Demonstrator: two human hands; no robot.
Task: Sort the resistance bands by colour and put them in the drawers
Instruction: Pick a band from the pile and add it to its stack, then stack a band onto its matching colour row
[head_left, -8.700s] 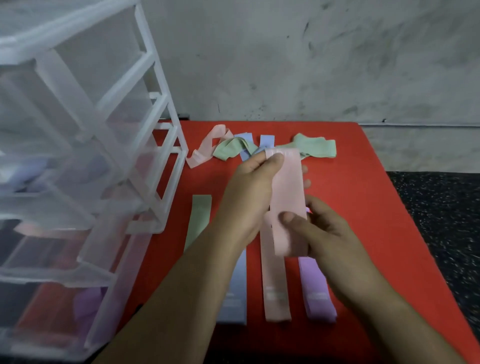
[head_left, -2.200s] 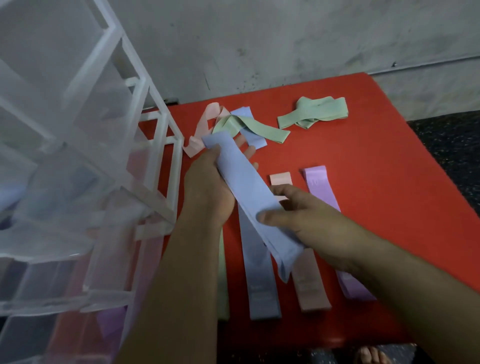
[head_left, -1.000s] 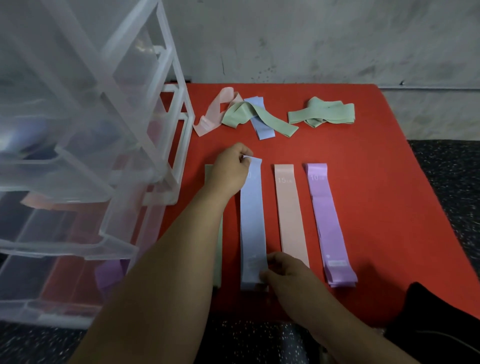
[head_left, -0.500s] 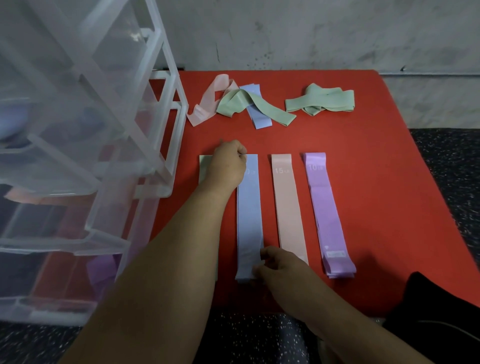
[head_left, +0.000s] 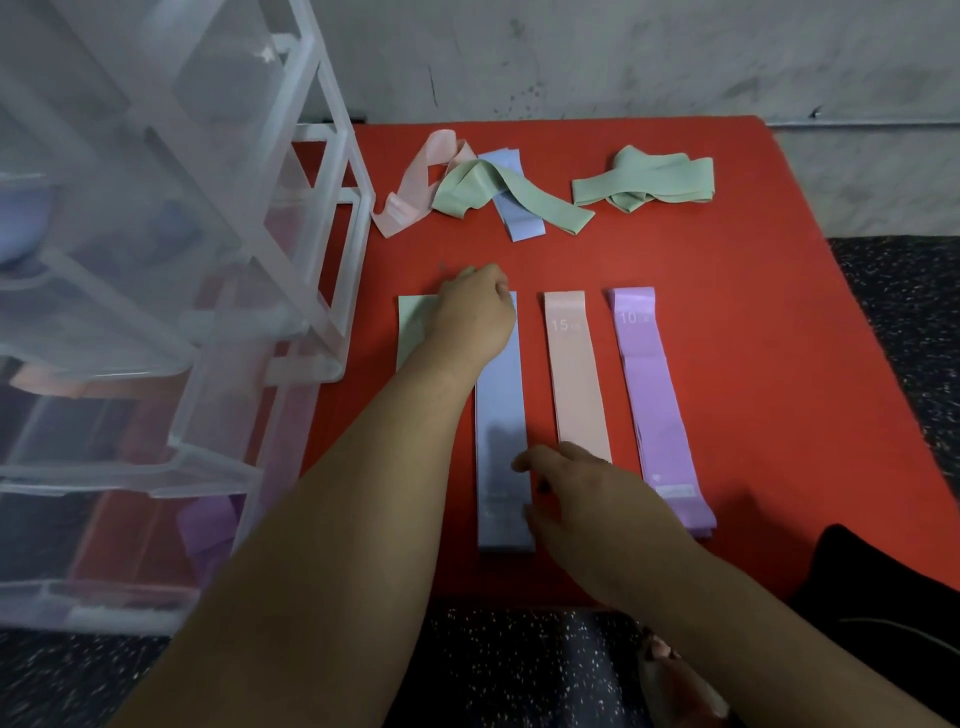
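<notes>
A clear drawer unit (head_left: 208, 260) fills the left. Beside it four flat bands lie in a row: green band (head_left: 413, 322), blue band (head_left: 501, 415), pink band (head_left: 576, 384), purple band (head_left: 654, 405). Beyond them lie a tangled heap (head_left: 467, 187) and a green bundle (head_left: 644, 179). The left hand (head_left: 475, 312) has its fingers curled over the blue band's far end; whether they pinch it I cannot tell. The right hand (head_left: 587, 499) has relaxed fingers touching its near end. Everything sits on a red surface (head_left: 753, 312) against a grey wall (head_left: 623, 57), above a speckled floor (head_left: 519, 670).

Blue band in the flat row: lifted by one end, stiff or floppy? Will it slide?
Likely floppy: the blue band lies dead flat, and the loose green band behind it folds and twists on itself. Probably light, being a thin strip. It may drag rather than slide, lying flush on the red table.
</notes>
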